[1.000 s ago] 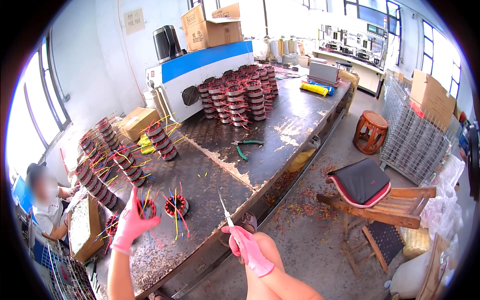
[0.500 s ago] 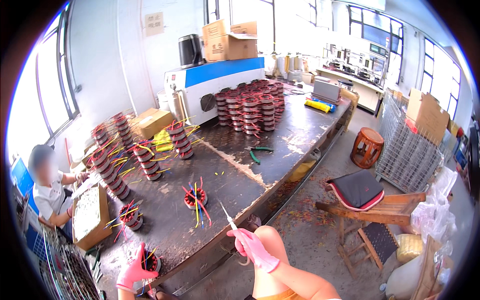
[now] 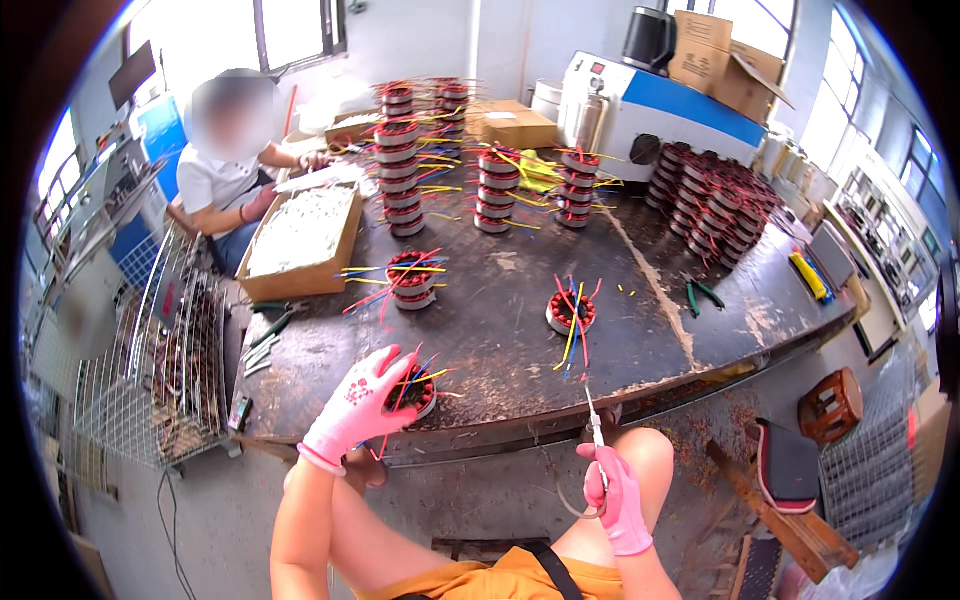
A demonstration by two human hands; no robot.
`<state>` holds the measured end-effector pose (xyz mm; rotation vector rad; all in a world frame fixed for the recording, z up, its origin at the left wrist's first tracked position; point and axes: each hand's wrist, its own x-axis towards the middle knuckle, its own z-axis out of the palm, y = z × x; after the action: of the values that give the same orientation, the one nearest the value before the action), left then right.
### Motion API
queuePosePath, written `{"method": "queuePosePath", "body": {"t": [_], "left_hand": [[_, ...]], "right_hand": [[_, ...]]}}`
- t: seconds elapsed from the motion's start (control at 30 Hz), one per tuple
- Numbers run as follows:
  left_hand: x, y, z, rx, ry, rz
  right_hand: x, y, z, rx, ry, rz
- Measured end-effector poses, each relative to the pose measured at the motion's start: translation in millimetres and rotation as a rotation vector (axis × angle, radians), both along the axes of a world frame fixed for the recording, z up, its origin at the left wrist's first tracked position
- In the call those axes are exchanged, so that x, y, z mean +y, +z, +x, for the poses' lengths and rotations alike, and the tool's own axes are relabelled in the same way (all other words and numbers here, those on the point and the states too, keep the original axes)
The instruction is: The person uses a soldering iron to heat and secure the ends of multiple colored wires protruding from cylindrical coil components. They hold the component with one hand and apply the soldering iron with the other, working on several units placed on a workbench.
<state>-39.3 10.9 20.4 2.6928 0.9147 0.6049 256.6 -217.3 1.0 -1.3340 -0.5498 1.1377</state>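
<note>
My left hand [image 3: 355, 405], in a pink glove, is closed around a wound motor stator [image 3: 425, 400] at the table's near edge. Red, blue and yellow wires stick out of that stator. In its own pink glove, my right hand [image 3: 620, 498] grips a soldering iron [image 3: 597, 428] with a pale handle, its thin tip pointing up past the table edge. Beyond the tip sits a single stator [image 3: 568, 318] with its wires spread toward me. Another wired stator [image 3: 413, 282] stands farther back, left of centre.
Stator stacks [image 3: 398, 180] stand at the back, with a denser group [image 3: 710, 205] beside a blue-and-white machine [image 3: 660, 105]. Green-handled pliers [image 3: 704, 294] lie on the right. At the left, a person [image 3: 215, 185] sits behind a carton [image 3: 300, 285] of white pieces. A wire cart [image 3: 150, 380] adjoins the table.
The view has swung left, so the table and the seated person sit farther right in the picture. My left hand still holds the stator and my right hand the soldering iron.
</note>
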Motion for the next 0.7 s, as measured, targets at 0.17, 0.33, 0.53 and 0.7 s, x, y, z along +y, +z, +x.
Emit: {"method": "queuePosePath", "body": {"t": [0.17,0.33,0.53,0.7], "left_hand": [[-40.1,75.3,4.2,-0.175,-0.132,0.214],[-126.6,169.0,37.6,-0.575,-0.179,0.07],[-161.8,196.8,44.2,-0.621,-0.527,0.044],[-161.1,198.2,51.0,-0.607,-0.65,-0.099]], "right_hand": [[1.6,2.0,-10.0,0.108,-0.01,-0.005],[2.2,7.9,-22.5,0.216,-0.027,-0.018],[-10.0,-12.7,-25.2,0.255,-0.011,0.006],[-17.9,9.0,-24.0,0.089,-0.001,0.051]]}}
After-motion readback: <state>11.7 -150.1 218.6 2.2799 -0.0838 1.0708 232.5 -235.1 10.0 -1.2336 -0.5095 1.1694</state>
